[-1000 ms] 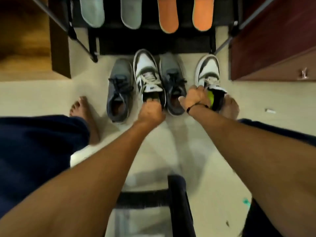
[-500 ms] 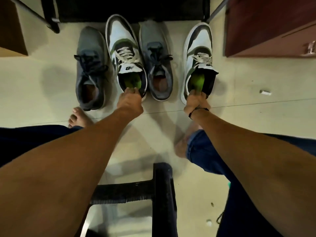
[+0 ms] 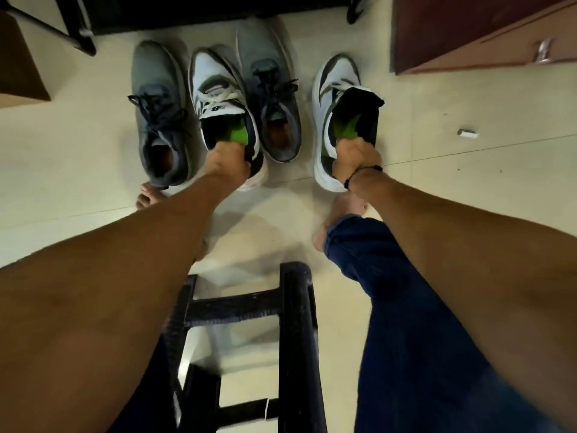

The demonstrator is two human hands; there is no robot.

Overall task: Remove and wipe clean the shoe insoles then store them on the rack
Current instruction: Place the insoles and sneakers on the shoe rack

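Two white sneakers and two grey sneakers stand in a row on the pale floor. My left hand (image 3: 228, 160) reaches into the heel opening of the left white sneaker (image 3: 215, 85) and grips the heel end of its green insole (image 3: 235, 134). My right hand (image 3: 356, 157) grips the heel end of the green insole (image 3: 345, 123) in the right white sneaker (image 3: 335, 79). Both insoles are lifted at the heel, with their front parts hidden inside the shoes. The grey sneakers (image 3: 156, 98) (image 3: 265, 67) show orange-brown linings. The black rack's foot (image 3: 84, 35) shows at the top.
A dark wooden cabinet (image 3: 474, 29) stands at the top right, a brown box (image 3: 18, 67) at the top left. A black stool frame (image 3: 293, 323) is below me between my legs. My bare feet rest near the shoes. A small white scrap (image 3: 467, 133) lies on the floor.
The view has tilted down, so the insoles on the rack have left the frame. Both hands have gone from the shoe collars into the openings and raised the green insoles' heel ends.
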